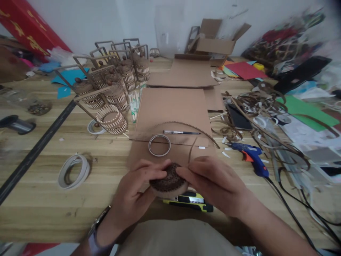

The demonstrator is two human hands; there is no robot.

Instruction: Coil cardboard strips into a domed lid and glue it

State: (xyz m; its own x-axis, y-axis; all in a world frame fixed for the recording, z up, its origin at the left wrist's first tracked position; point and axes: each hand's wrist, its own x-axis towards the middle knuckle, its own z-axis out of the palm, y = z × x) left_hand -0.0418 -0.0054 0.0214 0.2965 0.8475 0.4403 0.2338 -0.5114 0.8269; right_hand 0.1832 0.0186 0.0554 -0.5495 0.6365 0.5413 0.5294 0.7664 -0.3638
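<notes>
Between my two hands is a round coil of brown corrugated paper (170,181), dark and ridged on top with a paler side. My left hand (135,192) grips its left side, fingers on the top and thumb low. From the right, my right hand (217,181) pinches the coil's edge; a thin brown strip (192,149) rises beside those fingers. Below the coil lies a yellow and black utility knife (190,202), partly hidden. Just beyond my hands, a ring of pale tape (159,145) rests on the cardboard (173,106), near a pen (181,132) and a curved corrugated strip (197,126).
At the left stand several small lidded baskets with tall handles (115,92) and an open basket (111,119). Pale rings (74,171) lie nearer me. To the right are a blue glue gun (252,156) with its cord, a phone (239,115) and tangled brown strips (262,101).
</notes>
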